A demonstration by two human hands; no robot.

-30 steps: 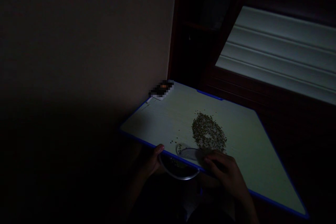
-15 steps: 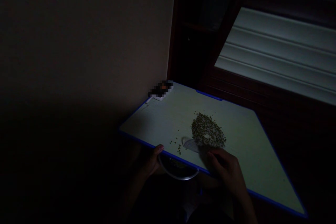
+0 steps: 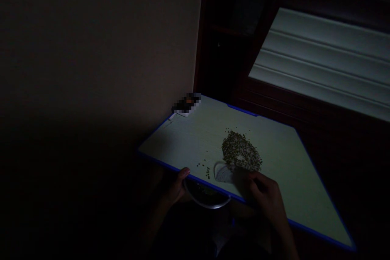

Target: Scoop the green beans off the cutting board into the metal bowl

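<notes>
A heap of small greenish grains (image 3: 241,153) lies on a pale table top with a blue rim (image 3: 189,142). My right hand (image 3: 265,196) rests at the near edge, fingers curled on a clear, thin curved piece (image 3: 223,172) that touches the heap's near side. A few stray grains (image 3: 204,169) lie to its left. My left hand (image 3: 177,187) grips a round metal bowl (image 3: 208,200) held just below the table's near edge, thumb on the rim. The bowl's inside is mostly in shadow.
The room is very dark. A plain wall stands to the left. A small blurred object (image 3: 186,104) sits at the table's far left corner. Dark wooden furniture and a pale slatted panel (image 3: 323,59) lie beyond at the right.
The clear piece has moved from the table's near edge up against the heap. My right hand has shifted slightly right with it. The left hand and bowl have stayed put.
</notes>
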